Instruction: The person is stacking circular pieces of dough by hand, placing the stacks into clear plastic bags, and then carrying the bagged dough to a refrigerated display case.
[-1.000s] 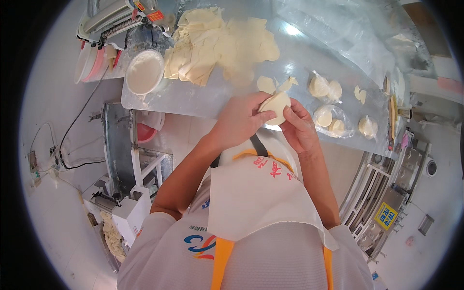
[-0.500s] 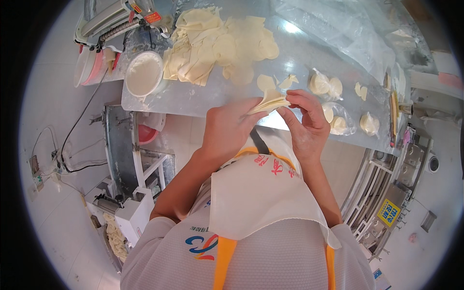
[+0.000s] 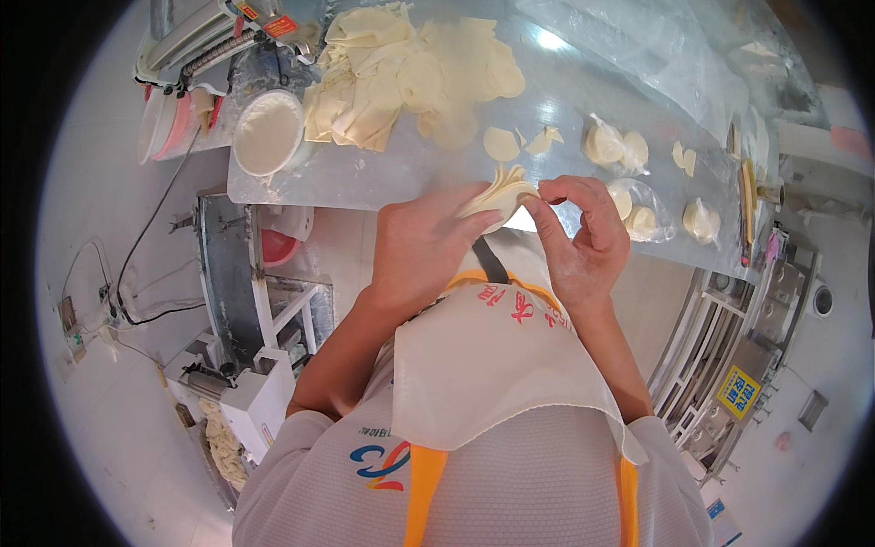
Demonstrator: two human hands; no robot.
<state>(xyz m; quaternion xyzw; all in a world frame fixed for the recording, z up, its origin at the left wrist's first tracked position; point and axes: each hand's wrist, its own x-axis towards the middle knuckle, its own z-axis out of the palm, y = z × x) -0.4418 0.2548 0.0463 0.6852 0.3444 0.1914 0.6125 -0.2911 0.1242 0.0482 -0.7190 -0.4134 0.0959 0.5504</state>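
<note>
A small stack of round dough wrappers [image 3: 504, 202] is gripped between the thumb and fingers of my left hand [image 3: 421, 239], just in front of the metal table's near edge. Their upper edges fan apart. My right hand [image 3: 588, 235] has its thumb and forefinger pinched on the right edge of the stack, its other fingers curled. Beyond the hands, a single round wrapper [image 3: 500, 144] and some dough scraps [image 3: 544, 140] lie on the tabletop.
A big heap of dough sheets and wrappers [image 3: 401, 82] covers the table's back middle. To its left stands a white tub of flour [image 3: 267, 133]. Bagged wrapper stacks [image 3: 616, 146] sit at the right, near a crumpled plastic sheet [image 3: 656, 55]. A dough machine [image 3: 205, 41] is far left.
The stack has tipped in my hands, so its round face shows more and its edges are spread wider. My right fingers have shifted slightly along its edge.
</note>
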